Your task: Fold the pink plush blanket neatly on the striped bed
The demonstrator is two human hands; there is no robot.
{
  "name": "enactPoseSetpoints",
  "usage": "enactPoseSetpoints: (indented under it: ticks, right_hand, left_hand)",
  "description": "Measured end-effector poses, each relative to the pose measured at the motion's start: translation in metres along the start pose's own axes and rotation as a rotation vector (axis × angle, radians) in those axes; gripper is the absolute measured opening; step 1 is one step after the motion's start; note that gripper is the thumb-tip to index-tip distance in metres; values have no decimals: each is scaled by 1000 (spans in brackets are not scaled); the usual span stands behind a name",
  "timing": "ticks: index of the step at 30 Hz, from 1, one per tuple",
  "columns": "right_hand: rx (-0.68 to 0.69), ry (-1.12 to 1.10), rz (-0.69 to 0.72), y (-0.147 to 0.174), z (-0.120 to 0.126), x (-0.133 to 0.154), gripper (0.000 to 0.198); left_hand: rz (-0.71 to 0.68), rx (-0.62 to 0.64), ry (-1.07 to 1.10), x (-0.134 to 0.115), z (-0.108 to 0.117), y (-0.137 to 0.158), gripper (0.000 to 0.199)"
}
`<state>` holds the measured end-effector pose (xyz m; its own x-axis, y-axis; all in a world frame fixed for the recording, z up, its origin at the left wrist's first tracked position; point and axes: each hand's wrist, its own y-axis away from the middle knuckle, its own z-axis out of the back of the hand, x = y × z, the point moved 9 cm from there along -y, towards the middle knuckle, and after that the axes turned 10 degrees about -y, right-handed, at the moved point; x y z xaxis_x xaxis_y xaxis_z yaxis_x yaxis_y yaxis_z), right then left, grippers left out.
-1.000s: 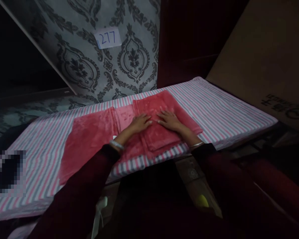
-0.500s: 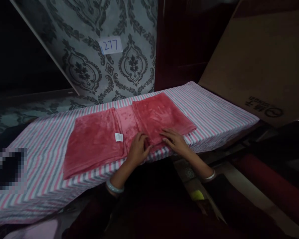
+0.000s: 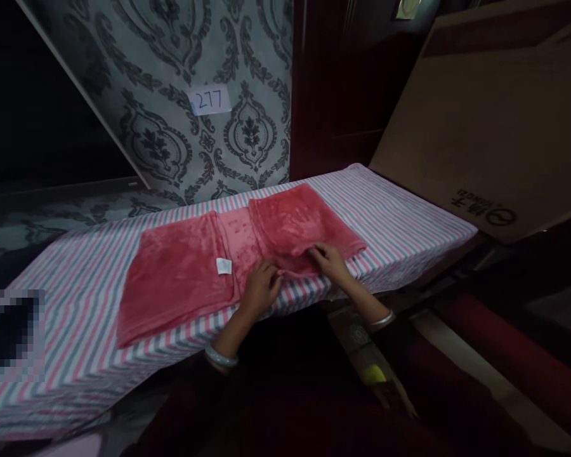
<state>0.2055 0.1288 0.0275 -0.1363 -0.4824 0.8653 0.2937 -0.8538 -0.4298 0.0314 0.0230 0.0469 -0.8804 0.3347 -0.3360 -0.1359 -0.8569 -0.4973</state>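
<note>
Red plush blanket [image 3: 240, 236], sides folded inward, between far and near edges of the striped worktop [image 3: 400, 206]; white tag [image 3: 223, 266] on left fold [image 3: 174, 273]. Left hand [image 3: 261, 285] curled at near edge, grip unclear. Right hand [image 3: 328, 261] pinching right fold's [image 3: 292, 219] raised near edge.

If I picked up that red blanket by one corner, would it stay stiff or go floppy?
The blanket would probably flop, since its near edge bends softly by the right hand. It might come unfolded, because both sides are folded in toward the middle. It likely wouldn't roll, as it lies mostly flat on the striped cloth.
</note>
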Motion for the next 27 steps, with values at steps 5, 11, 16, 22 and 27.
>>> enactPoseSetpoints:
  ticks: [5,11,16,22,27]
  right_hand:
    - [-210,-59,-7,-13,24,11,44]
    - [-164,82,97,-15,19,40,38]
    - [19,349,235,6,-15,45,35]
    - [226,535,253,29,-45,39,46]
    - [270,473,390,27,-72,57,43]
  left_hand:
    - [268,-31,75,29,-6,-15,30]
    - [566,118,-20,56,-18,-28,23]
    - [607,167,-61,60,-21,-33,16]
    - [598,40,105,62,-19,-22,21]
    - [551,-31,207,61,-16,-15,25]
